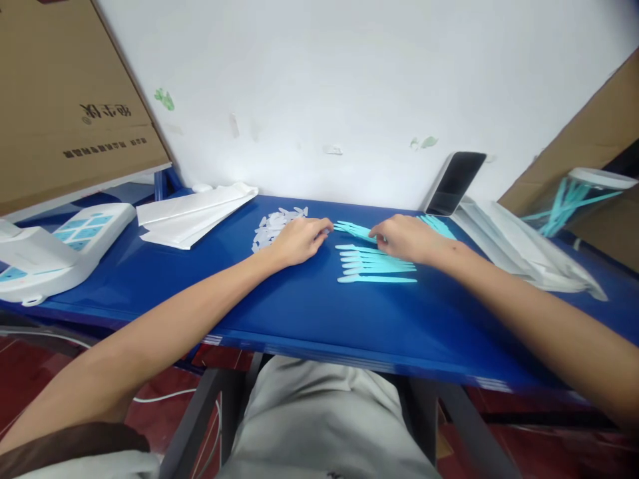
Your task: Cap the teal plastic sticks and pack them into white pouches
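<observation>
My left hand is closed in a pinch at the right edge of a pile of small translucent whitish caps. Whatever its fingertips hold is too small to make out. To the right, my right hand pinches at the right end of a thin turquoise stick, among a loose group of such sticks. Nearer to me, several turquoise sticks with whitish tips lie in a row, tips to the left. More turquoise sticks are partly hidden behind my right hand.
A phone leans at the back right, beside white plastic bags. A clear jar of turquoise sticks lies at far right. White folded sheets and a white device sit left on the blue table, near a cardboard box.
</observation>
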{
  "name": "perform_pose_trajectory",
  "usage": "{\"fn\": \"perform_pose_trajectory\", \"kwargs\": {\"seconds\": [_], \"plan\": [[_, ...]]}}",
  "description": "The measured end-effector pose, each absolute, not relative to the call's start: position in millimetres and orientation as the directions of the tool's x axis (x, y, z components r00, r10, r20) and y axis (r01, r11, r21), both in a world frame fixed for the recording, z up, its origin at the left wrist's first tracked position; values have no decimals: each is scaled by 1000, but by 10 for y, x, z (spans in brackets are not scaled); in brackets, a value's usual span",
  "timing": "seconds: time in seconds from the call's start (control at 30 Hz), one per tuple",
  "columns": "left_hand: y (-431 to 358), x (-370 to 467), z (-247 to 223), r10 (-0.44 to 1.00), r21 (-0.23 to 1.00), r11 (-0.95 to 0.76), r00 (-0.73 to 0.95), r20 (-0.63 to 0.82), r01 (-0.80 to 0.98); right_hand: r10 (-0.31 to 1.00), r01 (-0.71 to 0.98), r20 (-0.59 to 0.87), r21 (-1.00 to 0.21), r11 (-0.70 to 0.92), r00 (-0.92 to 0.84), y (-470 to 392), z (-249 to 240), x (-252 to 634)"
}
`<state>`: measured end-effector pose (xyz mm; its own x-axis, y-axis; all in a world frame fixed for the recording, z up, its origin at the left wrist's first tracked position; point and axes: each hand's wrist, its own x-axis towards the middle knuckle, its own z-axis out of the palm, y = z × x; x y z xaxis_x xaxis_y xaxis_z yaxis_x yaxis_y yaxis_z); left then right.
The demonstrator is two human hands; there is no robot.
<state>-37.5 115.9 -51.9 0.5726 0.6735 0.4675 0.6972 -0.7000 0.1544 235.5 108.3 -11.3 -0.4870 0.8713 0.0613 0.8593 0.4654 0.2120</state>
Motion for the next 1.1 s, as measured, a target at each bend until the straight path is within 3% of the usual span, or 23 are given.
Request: {"fn": "perform_pose_trajectory", "kwargs": {"seconds": [0.17,0.33,0.6,1.1], "plan": [[1157,-378,-520,738,158,-643,550,392,749,859,897,268,199,395,-437,1109,-119,2326],[1190,-375,-516,719,191,-669,561,410,718,710,814,418,154,560,-567,1056,-221,2463],[1188,-368,-501,710,256,-694,584,393,673,667,746,339,234,623,-663,1018,-299,2446],[1191,-362,-461,689,260,-718,605,399,646,656,740,348,242,627,-670,1022,-324,2459]]}}
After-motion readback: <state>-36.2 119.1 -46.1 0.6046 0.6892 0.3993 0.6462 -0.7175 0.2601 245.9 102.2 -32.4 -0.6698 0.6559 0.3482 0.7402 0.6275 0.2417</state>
